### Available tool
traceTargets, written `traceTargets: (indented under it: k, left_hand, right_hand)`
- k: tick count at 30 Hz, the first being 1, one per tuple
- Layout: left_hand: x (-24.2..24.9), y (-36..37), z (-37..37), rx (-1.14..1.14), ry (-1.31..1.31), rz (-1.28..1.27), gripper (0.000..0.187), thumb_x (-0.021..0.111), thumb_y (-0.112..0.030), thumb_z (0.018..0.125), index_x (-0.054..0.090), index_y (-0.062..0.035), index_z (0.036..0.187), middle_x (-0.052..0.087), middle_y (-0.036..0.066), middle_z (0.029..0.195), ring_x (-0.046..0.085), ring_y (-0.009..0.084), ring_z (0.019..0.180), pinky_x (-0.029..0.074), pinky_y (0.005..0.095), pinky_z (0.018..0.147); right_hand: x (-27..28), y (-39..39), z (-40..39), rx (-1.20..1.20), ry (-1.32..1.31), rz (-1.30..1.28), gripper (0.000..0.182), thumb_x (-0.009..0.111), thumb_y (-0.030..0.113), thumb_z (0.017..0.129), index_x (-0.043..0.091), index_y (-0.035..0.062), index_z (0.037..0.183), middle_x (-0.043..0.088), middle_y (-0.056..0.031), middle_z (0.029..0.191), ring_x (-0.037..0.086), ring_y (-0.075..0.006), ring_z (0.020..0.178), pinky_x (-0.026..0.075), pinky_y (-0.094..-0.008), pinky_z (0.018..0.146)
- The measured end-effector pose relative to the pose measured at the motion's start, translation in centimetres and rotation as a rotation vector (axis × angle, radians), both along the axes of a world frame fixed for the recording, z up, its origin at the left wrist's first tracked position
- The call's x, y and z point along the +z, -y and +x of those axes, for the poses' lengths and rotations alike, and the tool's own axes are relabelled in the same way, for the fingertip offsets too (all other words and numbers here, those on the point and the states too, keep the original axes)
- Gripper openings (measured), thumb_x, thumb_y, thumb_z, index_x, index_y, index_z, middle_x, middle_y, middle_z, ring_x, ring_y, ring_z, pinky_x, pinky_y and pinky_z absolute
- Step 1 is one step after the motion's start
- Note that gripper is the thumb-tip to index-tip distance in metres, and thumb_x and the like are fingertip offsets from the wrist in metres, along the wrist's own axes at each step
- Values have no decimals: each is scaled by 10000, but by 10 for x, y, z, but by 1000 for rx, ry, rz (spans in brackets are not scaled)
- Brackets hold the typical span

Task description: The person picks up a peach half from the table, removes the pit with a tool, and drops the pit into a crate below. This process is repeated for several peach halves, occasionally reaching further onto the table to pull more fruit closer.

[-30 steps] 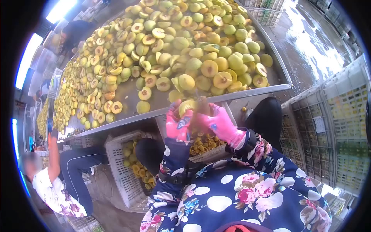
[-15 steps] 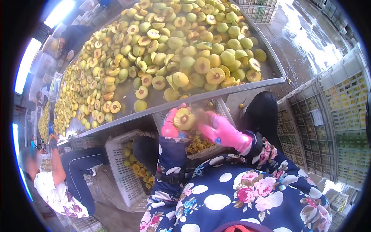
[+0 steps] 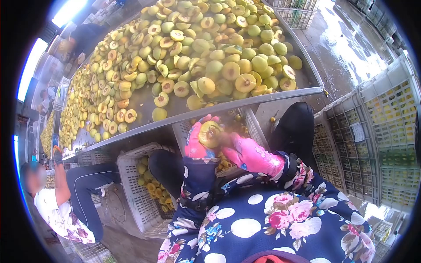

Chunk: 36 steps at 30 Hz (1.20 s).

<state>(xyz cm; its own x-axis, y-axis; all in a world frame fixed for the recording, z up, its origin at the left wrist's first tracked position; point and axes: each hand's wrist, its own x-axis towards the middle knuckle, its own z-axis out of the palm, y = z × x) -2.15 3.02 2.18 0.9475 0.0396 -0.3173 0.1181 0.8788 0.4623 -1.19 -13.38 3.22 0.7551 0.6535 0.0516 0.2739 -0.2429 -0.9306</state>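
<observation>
In a pink glove, my left hand (image 3: 196, 142) is wrapped round a yellow-green fruit half (image 3: 209, 134), its cut face turned up. My right hand (image 3: 247, 151), gloved in pink too, is closed right beside the fruit; a smudge in the view blurs its fingertips, and what they grip cannot be made out. Both hands are over a crate (image 3: 254, 125) holding fruit pieces, just below the metal edge of a table (image 3: 245, 101). Many halved fruits (image 3: 184, 65) are heaped on that table.
Another crate (image 3: 131, 193) with fruit stands left of my knee. Stacked crates (image 3: 390, 131) of fruit are on the right. A person in a white top (image 3: 66, 215) sits at the lower left, a gloved hand near the table edge. Wet floor (image 3: 346, 48) shows beyond the table.
My right hand has come closer to the fruit half, its fingers now at the cut face. The person at the left has shifted slightly left.
</observation>
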Motion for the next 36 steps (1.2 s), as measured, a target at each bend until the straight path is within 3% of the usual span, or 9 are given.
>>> traceTargets:
  k: [5, 9, 15, 18, 26, 29, 31, 33, 36]
  left_hand:
    - [-4, 9, 0, 71, -50, 198, 335, 426, -330, 917, 503, -57, 1095, 559, 126, 1054, 555, 293, 892, 486, 413, 728]
    - [1, 18, 0, 176, -113, 233, 225, 525, -173, 892, 548, -21, 1057, 603, 135, 979, 591, 192, 824, 512, 308, 691]
    - [-5, 22, -2, 247, -129, 369, 153, 602, -132, 840, 594, -34, 958, 626, 114, 897, 603, 165, 720, 515, 280, 589]
    - [-15, 16, 2, 254, -202, 459, 134, 621, -121, 823, 610, -31, 922, 635, 111, 847, 603, 162, 661, 509, 277, 545]
    - [-47, -2, 6, 177, -293, 511, 130, 658, -92, 785, 622, -8, 877, 638, 117, 771, 600, 165, 608, 500, 277, 515]
    - [-59, -9, 6, 170, -316, 516, 140, 657, -82, 782, 617, 12, 879, 640, 126, 780, 604, 176, 611, 500, 274, 523]
    - [-67, -12, 6, 175, -325, 573, 149, 642, -96, 793, 613, -2, 905, 639, 118, 808, 602, 177, 633, 502, 282, 543]
    - [-85, -19, 6, 183, -332, 606, 156, 637, -102, 797, 610, -7, 917, 639, 113, 820, 599, 175, 637, 499, 284, 547]
    - [-107, -29, 10, 203, -341, 598, 157, 652, -85, 782, 614, 6, 904, 644, 124, 816, 603, 170, 636, 494, 271, 539]
  right_hand:
    - [-33, -7, -1, -31, 189, 25, 276, 544, 176, 835, 431, -47, 951, 553, -242, 691, 559, -410, 645, 415, -444, 528]
    - [-33, -8, 0, 25, 25, 60, 279, 551, 145, 803, 418, -42, 962, 562, -234, 706, 566, -406, 655, 432, -440, 539]
    - [-42, -14, 4, 94, 52, -226, 294, 540, 122, 787, 407, -20, 1008, 571, -220, 729, 581, -389, 676, 446, -435, 563]
    - [-70, -18, 4, 118, 70, -207, 434, 513, 44, 754, 472, 71, 1186, 580, -147, 801, 572, -255, 598, 446, -353, 519]
    - [-82, -25, 5, 145, -305, -196, 510, 517, 37, 746, 444, 76, 1248, 564, -172, 798, 564, -281, 619, 449, -366, 552]
    - [-92, -31, 6, 192, -154, -246, 218, 389, 128, 859, 458, 28, 1040, 568, -129, 744, 572, -248, 659, 450, -349, 591]
    - [-92, -37, 5, 207, -195, -246, 188, 365, 159, 896, 462, 2, 932, 577, -120, 729, 587, -248, 687, 453, -349, 606]
    - [-91, -41, 7, 193, -386, -218, 151, 448, 132, 856, 455, -1, 928, 588, -144, 748, 604, -276, 700, 458, -363, 596]
    - [-109, -42, 10, 241, -237, -233, 188, 526, 103, 803, 452, -7, 936, 595, -167, 771, 618, -289, 724, 465, -372, 599]
